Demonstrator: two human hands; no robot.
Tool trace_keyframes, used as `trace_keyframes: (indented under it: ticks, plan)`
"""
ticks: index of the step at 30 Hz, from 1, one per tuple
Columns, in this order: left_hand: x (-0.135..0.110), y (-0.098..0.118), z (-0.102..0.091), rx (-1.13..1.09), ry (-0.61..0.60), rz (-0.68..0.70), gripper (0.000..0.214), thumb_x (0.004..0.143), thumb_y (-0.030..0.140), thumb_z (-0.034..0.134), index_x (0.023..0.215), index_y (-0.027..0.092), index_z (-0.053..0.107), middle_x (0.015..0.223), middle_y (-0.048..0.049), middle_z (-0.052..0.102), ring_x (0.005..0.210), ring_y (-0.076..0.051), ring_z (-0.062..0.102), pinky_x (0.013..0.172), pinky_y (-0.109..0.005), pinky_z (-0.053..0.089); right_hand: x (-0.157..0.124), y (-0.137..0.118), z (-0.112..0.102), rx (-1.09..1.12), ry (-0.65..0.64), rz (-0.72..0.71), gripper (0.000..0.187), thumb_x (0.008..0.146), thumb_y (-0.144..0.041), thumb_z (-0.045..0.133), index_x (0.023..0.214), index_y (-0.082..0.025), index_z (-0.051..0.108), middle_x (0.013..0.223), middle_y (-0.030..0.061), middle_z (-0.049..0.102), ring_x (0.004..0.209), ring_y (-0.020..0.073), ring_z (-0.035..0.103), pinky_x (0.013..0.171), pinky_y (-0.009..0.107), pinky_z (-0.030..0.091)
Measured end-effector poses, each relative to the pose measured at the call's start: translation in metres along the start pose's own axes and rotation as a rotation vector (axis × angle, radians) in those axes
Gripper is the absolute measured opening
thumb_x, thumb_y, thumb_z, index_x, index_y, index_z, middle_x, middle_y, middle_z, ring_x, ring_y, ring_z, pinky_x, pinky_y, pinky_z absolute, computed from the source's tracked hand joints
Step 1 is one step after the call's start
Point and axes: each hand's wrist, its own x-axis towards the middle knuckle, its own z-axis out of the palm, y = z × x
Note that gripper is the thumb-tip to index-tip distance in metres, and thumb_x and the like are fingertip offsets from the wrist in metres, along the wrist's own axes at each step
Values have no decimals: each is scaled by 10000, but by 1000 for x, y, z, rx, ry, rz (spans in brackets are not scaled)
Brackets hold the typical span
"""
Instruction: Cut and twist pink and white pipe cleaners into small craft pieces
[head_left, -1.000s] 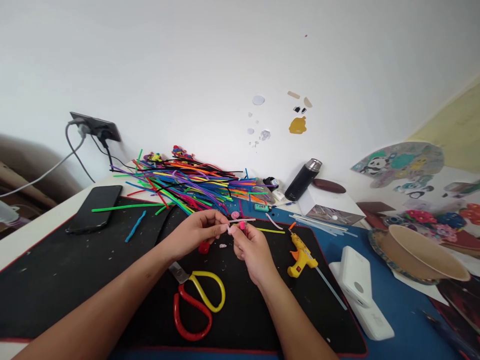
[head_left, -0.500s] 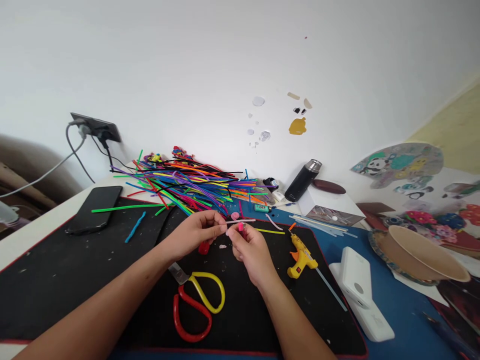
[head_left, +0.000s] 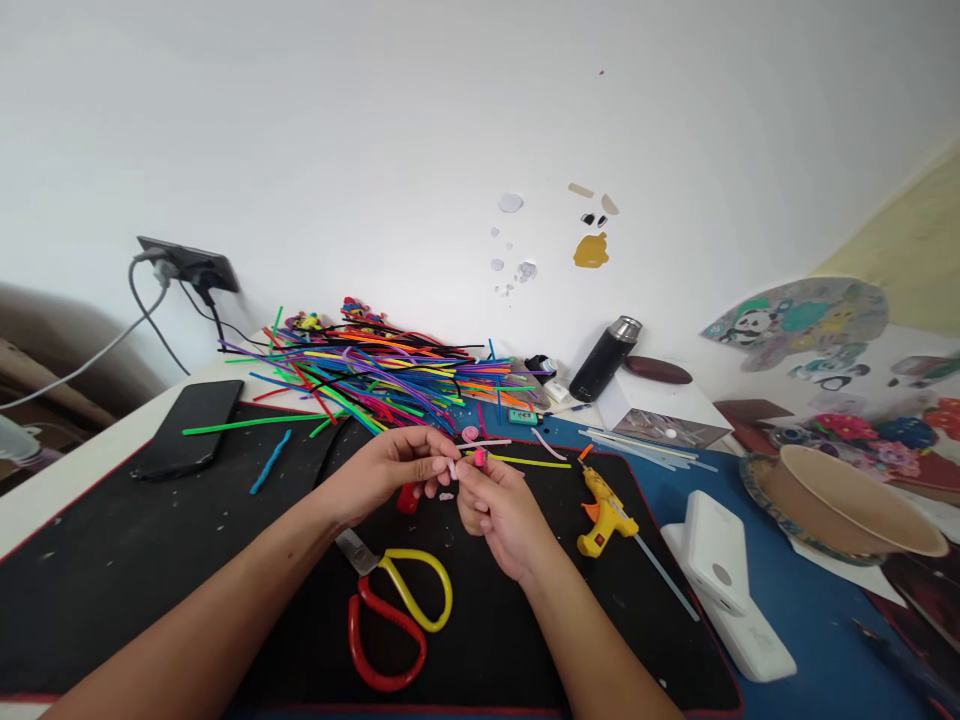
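Above the black mat [head_left: 150,560], my left hand [head_left: 390,465] and my right hand [head_left: 502,510] meet fingertip to fingertip. Between them they pinch a small pink pipe-cleaner piece [head_left: 480,458]; its exact shape is hidden by my fingers. A pale pink strand [head_left: 487,442] and a small pink coil [head_left: 470,433] lie just beyond my fingers. A red scrap [head_left: 407,497] lies on the mat below my left hand. The red and yellow scissors [head_left: 394,605] lie between my forearms.
A big heap of coloured pipe cleaners [head_left: 360,375] fills the back of the table. A yellow glue gun [head_left: 604,510] lies right of my hands, then a white box [head_left: 731,585] and a paper bowl [head_left: 847,490]. A phone [head_left: 191,425] lies left; a dark flask [head_left: 604,360] stands behind.
My hands have drawn slightly closer together and lower over the mat, still working the pink piece. Nothing else on the table has moved.
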Motion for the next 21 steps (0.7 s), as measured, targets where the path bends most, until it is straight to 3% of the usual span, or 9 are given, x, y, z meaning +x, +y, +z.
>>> trace_keyframes:
  ticks: [13,21]
  plan:
    - [1,-2,-3,110,65,0,381,769,509,866,805,162,716,701,-3,649,588,-122,567,531,-226,470,3,-1,-5,-26,93,-50,457,773,-567,842,890,-160,671,530,-112,390,418,40,245,451,233,98]
    - [0,1,-2,123,134,28,426,772,561,850,789,174,674,633,20,624,532,-114,529,499,-225,437,0,1,3,-99,61,-80,447,821,-584,803,864,-173,634,537,-102,401,418,43,262,453,240,120]
